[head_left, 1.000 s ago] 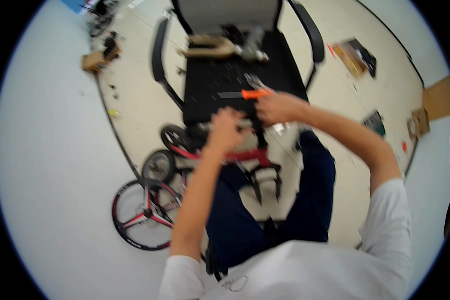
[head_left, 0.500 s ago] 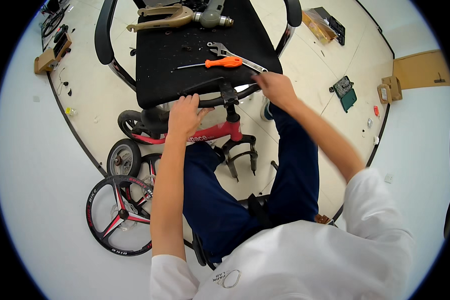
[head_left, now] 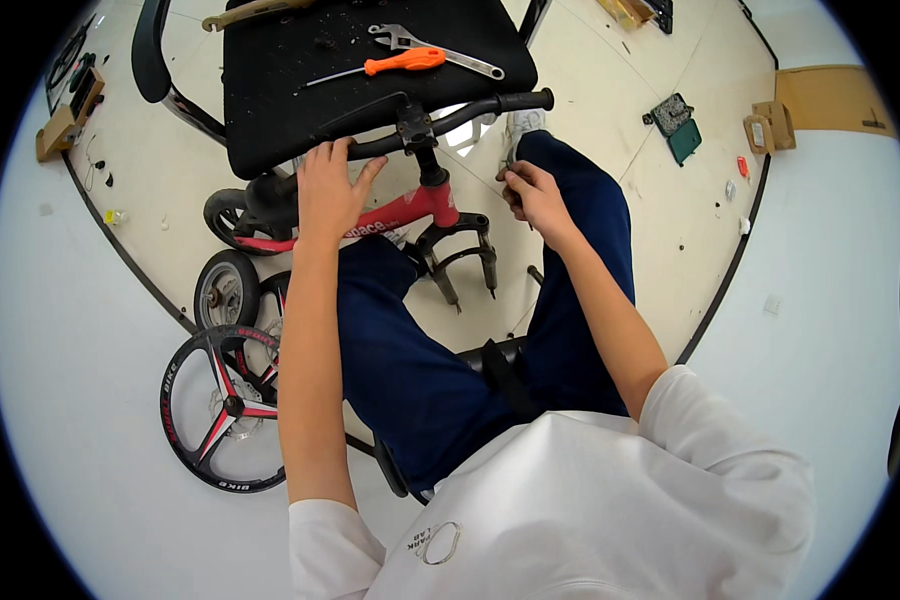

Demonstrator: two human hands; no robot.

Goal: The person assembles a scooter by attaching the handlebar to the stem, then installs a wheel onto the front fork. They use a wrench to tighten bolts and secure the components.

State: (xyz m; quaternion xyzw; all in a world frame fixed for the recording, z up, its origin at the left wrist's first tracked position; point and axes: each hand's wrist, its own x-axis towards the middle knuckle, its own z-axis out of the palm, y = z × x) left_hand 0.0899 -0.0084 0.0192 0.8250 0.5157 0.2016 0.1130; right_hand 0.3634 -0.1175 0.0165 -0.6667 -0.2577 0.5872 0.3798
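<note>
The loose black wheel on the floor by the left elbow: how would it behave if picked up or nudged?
The loose black wheel has thick moulded spokes, so probably stiff. It lies flat, so a nudge would likely slide it rather than roll it. Stood on edge, the round rim would probably roll or topple.

Bright, even light from overhead fills the room; the pale floor (head_left: 670, 200) shows only soft, short shadows. Straight lines bow strongly toward the round black rim. The centre is sharp, the outer edge softer, and the white shirt (head_left: 620, 500) looks nearly washed out.
</note>
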